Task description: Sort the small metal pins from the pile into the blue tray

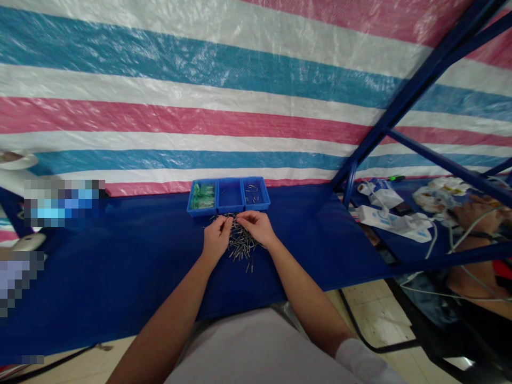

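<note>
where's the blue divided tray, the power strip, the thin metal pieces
Blue divided tray (pixel 231 200), head view, middle compartment floor
Power strip (pixel 394 225), head view, top face
Thin metal pieces (pixel 242 247), head view, pile's middle

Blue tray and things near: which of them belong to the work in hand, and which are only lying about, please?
Likely in use:
- left hand and right hand, at the pile
- pile of thin metal pieces
- blue tray
- green pieces inside it

Apparently lying about:
- white power strip
- white-and-blue package

Soft light, tarp glare, blurred edges.
</note>
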A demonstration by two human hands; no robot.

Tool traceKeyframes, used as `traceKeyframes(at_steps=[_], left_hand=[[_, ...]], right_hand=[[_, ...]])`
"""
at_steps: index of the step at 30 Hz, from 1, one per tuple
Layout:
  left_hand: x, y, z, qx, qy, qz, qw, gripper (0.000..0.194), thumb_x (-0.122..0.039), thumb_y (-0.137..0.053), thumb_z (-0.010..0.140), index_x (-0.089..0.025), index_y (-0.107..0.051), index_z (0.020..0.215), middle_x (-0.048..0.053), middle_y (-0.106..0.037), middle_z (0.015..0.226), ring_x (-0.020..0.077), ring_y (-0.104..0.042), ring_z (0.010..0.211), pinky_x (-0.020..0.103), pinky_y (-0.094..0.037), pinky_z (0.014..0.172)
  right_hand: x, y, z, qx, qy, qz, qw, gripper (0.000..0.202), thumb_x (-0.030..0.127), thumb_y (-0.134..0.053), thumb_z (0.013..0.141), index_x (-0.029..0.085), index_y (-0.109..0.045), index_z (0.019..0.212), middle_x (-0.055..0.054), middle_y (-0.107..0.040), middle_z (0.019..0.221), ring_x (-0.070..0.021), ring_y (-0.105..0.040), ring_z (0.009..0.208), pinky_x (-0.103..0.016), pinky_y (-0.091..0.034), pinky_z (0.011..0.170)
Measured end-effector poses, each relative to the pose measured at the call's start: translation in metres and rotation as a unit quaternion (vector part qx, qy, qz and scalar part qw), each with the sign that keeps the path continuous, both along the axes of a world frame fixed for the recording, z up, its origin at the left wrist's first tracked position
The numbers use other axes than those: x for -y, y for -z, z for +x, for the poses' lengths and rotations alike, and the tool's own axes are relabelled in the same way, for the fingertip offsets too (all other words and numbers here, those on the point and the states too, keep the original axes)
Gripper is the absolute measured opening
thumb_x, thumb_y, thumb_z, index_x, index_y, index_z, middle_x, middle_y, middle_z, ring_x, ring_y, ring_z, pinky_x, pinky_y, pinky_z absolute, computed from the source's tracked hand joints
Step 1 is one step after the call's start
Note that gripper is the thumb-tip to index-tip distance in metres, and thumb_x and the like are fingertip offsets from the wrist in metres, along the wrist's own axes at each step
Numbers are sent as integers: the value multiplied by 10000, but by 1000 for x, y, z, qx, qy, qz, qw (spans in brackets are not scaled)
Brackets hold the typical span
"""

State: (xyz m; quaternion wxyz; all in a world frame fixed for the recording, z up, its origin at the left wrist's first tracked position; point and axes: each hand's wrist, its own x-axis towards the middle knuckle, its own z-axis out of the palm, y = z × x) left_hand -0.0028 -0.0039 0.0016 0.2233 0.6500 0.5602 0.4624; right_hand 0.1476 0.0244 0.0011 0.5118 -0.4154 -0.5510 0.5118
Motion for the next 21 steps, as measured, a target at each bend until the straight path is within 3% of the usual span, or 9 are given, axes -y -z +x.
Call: traceKeyframes(at_steps=[6,11,21], left_hand=[[0,0,0,2,7,-1,1000,370,-420,-425,899,-179,-535,641,-29,-529,559,103,-494,543,224,-356,564],[0,-1,1,30,-2,-9,1000,284,-437,-474,871,-189,-600,813,-30,-580,620,112,-537,573,221,-401,598],[0,-2,1,-7,-13,1,1000,365,-406,-426,896,-184,-508,618,-29,-555,561,102,-514,546,213,-371,571]], right_hand=[[0,0,0,-4,1,6,1000,183,313,-733,680,184,-721,809,-38,-728,790,-163,-657,706,-302,-514,719],[0,-1,0,2,2,6,1000,180,316,-727,685,183,-720,806,-40,-728,783,-163,-657,693,-304,-515,709],[2,-2,0,12,-6,9,1000,220,358,-728,678,185,-721,813,-42,-733,807,-168,-662,728,-308,-518,730]])
